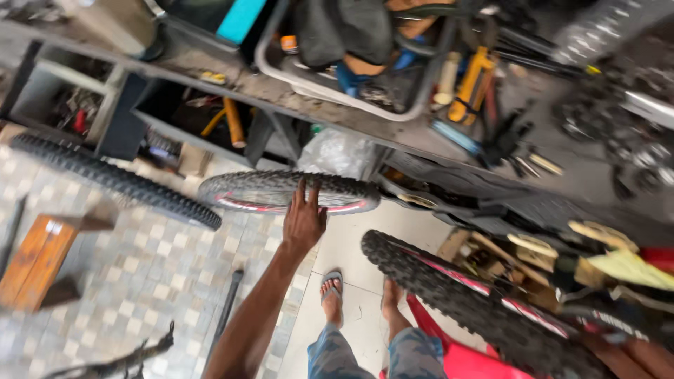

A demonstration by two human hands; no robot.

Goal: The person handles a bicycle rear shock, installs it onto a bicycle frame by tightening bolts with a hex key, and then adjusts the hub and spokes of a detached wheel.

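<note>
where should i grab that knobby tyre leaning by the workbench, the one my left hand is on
Probably by the upper tread, coming from above. The tyre stands on edge against the workbench, so its top arc faces up, within reach. The left hand already rests there, fingers spread over the knobs. Hooking fingers over into the open inner rim should hold firmer than the flat sidewall.

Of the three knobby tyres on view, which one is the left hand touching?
The middle tyre, with the red-and-white sidewall stripe, under the left hand; the others lie apart, far left and lower right.
</note>
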